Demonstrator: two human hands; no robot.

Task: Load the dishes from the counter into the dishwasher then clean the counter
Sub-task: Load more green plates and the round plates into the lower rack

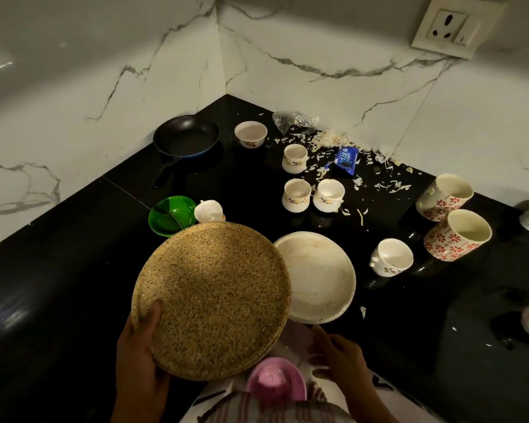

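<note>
My left hand (141, 346) grips the near left rim of a speckled tan plate (211, 300), held tilted above the black counter (74, 239); a second rim shows under it. My right hand (336, 352) hovers with loose fingers just below a white plate (318, 276) lying on the counter. A pink bowl (275, 380) is at the bottom, close to my body. Three small white cups (297, 195) stand in the middle, one more cup (391, 257) to the right. Two red-flowered mugs (452, 215) lie at the right.
A black frying pan (185, 135) and a small white bowl (251, 134) sit near the corner. A green dish (171, 215) and an overturned white cup (209, 210) lie behind the tan plate. Food scraps, a blue wrapper (345, 158) and a plastic bag (293, 120) litter the back right.
</note>
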